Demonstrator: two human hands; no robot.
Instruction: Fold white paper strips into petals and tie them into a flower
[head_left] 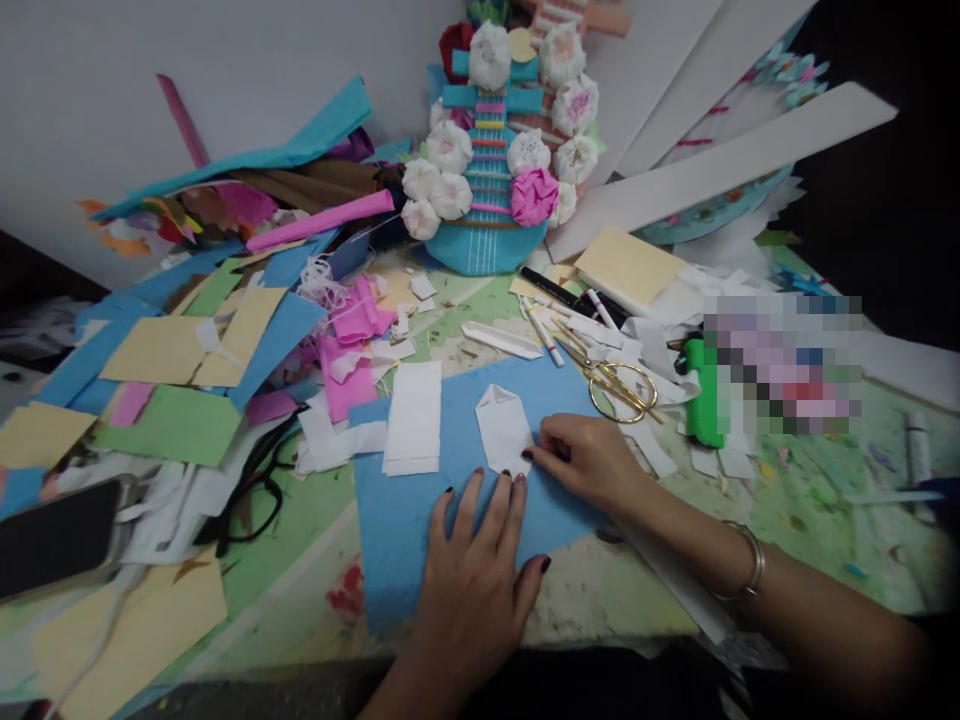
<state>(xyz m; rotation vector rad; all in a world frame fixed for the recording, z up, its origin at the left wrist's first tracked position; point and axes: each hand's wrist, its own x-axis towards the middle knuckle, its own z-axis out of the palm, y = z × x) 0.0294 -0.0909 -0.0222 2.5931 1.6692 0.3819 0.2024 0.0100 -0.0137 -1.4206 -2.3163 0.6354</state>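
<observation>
A small white piece of folded paper (504,432) lies on a blue sheet (401,555), its top end creased to a point. My left hand (480,565) rests flat with fingers spread, the fingertips at the paper's lower edge. At the right edge of that paper is my right hand (589,460), its fingers curled and the thumb touching or nearly touching the paper. Whether it pinches anything is hidden. To the left, a stack of white paper rectangles (412,418) lies on the same blue sheet. A narrow folded white strip (500,340) sits just beyond the sheet.
Gold-handled scissors (622,392), markers (546,335) and a green object (703,392) lie to the right. A blue paper instrument with flowers (487,200) stands at the back. At left are paper scraps (169,425), black glasses (259,490) and a phone (64,535).
</observation>
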